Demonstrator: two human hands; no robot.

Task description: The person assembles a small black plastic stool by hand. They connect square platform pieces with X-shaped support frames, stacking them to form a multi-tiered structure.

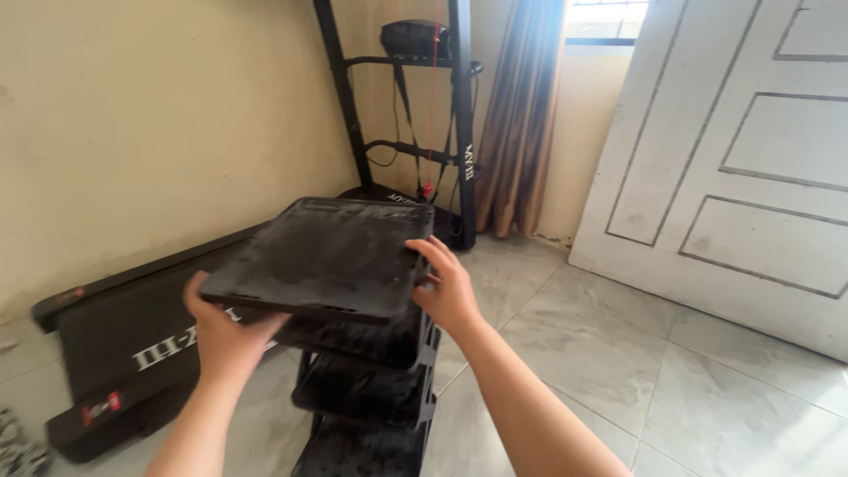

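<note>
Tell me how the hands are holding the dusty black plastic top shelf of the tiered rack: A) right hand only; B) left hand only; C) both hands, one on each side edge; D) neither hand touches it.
C: the left hand grips the near-left edge and the right hand grips the right edge of the dusty black plastic top shelf, above the lower tiers.

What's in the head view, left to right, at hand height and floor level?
Folded black treadmill deck → left hand → dusty black shelf panel atop the black rack → right hand → brown curtain → white door leaning on the wall.
</note>
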